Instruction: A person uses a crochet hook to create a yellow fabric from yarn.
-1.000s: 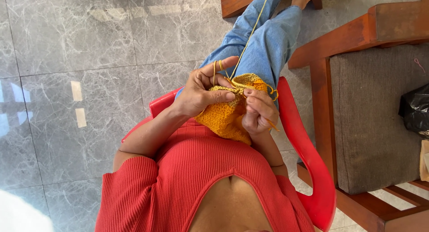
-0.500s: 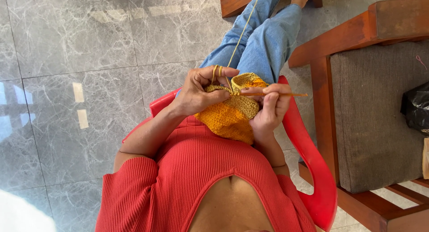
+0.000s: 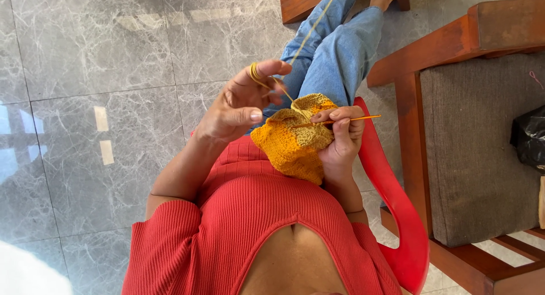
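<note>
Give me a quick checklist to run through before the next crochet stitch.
1. Yarn wrapped round the left hand index finger and running taut to the work: ok.
2. Crochet hook in the right hand grip: ok.
3. Hook tip inside the yellow crochet piece: ok.
4. Loop sitting on the hook: cannot tell, too small.
5. Piece supported by the right hand: ok.
6. Yarn feed free of snags toward the jeans: cannot tell, it leaves the picture.

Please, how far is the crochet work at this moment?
Done: a good part of the crocheted piece exists, orange below and mustard at the top. In hand: the right hand holds the crochet hook at the top edge, and the left hand tensions the yarn. Left: the yarn remains attached, so the piece is unfinished.
</note>
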